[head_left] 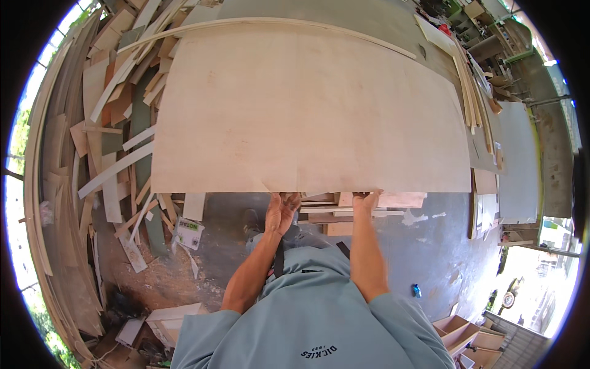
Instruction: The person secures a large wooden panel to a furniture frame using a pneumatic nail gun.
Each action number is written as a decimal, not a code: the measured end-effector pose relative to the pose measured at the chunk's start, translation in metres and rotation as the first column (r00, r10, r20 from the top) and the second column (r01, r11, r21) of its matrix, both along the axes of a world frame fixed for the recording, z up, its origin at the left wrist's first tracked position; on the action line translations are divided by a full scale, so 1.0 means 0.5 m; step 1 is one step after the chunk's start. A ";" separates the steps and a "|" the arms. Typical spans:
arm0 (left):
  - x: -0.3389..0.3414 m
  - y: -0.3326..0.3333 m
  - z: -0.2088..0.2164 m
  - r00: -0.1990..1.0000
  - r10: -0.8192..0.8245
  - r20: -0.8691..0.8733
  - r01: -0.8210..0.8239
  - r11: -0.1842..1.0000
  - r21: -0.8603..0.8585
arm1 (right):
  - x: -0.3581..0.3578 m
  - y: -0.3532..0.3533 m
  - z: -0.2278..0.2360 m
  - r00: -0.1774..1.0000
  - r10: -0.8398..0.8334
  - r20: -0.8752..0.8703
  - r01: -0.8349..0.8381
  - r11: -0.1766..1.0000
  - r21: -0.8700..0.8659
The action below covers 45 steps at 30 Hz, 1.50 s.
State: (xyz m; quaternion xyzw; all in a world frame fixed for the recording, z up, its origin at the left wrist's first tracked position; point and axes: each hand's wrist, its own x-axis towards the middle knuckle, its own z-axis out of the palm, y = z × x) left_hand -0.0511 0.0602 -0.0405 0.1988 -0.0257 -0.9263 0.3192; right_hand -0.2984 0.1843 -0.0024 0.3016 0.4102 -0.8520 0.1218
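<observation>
A large pale plywood sheet (pixel 307 111) stretches across the middle in front of me. My left hand (pixel 283 211) holds its near edge left of the body's midline, with the fingertips hidden under the board. Farther right along the same edge, my right hand (pixel 367 202) grips the sheet, its fingers partly covered by the wood. Both forearms reach forward from my chest. Behind the sheet's far edge runs a long thin wooden strip (pixel 264 22).
Offcuts and boards (pixel 117 117) lie piled along the left. Below the sheet's near edge sit several stacked planks (pixel 338 229) by the floor. Long strips (pixel 470 92) and a pale panel (pixel 518 166) are at the right. A small blue object (pixel 416 290) rests on the floor.
</observation>
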 end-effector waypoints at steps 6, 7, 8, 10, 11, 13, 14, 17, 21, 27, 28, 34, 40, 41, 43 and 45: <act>-0.050 0.042 -0.018 0.987 0.142 -0.076 -0.142 0.990 0.014 | 0.029 -0.017 0.042 1.000 -0.004 0.026 0.003 0.999 0.032; -0.060 0.047 -0.003 0.989 0.145 -0.021 -0.144 0.989 0.022 | 0.028 -0.012 0.040 1.000 -0.015 0.024 0.014 0.999 0.029; -0.070 0.047 0.026 0.989 0.144 0.037 -0.145 0.989 0.026 | 0.026 -0.008 0.032 0.999 -0.027 0.024 0.026 0.999 0.023; -0.083 0.045 0.054 0.981 0.158 0.109 -0.163 0.986 0.035 | 0.023 -0.007 0.021 0.997 -0.058 0.043 0.056 0.998 0.043; -0.087 0.044 0.057 0.977 0.172 0.125 -0.178 0.983 0.041 | 0.023 -0.010 0.018 0.995 -0.076 0.060 0.072 0.995 0.070; -0.089 0.045 0.056 0.975 0.191 0.112 -0.195 0.980 0.031 | 0.026 -0.015 0.021 0.992 -0.097 0.081 0.091 0.993 0.069; -0.088 0.045 0.051 0.977 0.195 0.083 -0.197 0.980 0.016 | 0.027 -0.018 0.026 0.992 -0.098 0.085 0.095 0.995 0.042; -0.096 0.046 0.059 0.974 0.217 0.069 -0.219 0.976 0.011 | 0.034 -0.027 0.062 0.992 -0.097 0.080 0.095 0.995 0.035; -0.100 0.043 0.054 0.967 0.250 0.054 -0.250 0.968 -0.007 | 0.043 -0.032 0.076 0.994 -0.080 0.069 0.079 0.997 0.026; -0.102 0.043 0.073 0.964 0.248 0.100 -0.254 0.966 0.053 | 0.038 -0.031 0.077 0.991 -0.089 0.096 0.088 0.996 0.013; -0.097 0.040 0.079 0.967 0.235 0.098 -0.241 0.968 0.062 | 0.042 -0.035 0.083 0.992 -0.087 0.087 0.086 0.996 0.013; -0.091 0.035 0.084 0.975 0.189 0.114 -0.200 0.975 0.097 | 0.030 -0.015 0.036 0.998 -0.055 0.030 0.056 0.997 -0.049; -0.094 0.038 0.075 0.975 0.206 0.085 -0.215 0.971 0.108 | 0.026 -0.017 0.025 0.997 -0.066 0.027 0.068 0.996 -0.065; -0.095 0.037 0.073 0.976 0.203 0.081 -0.211 0.972 0.106 | 0.024 -0.015 0.019 0.997 -0.071 0.032 0.073 0.996 -0.058; -0.097 0.037 0.074 0.975 0.207 0.084 -0.215 0.970 0.112 | 0.023 -0.014 0.019 0.997 -0.071 0.035 0.073 0.996 -0.048; -0.102 0.038 0.078 0.970 0.222 0.099 -0.233 0.964 0.130 | 0.027 -0.017 0.028 0.998 -0.062 0.033 0.063 0.997 -0.044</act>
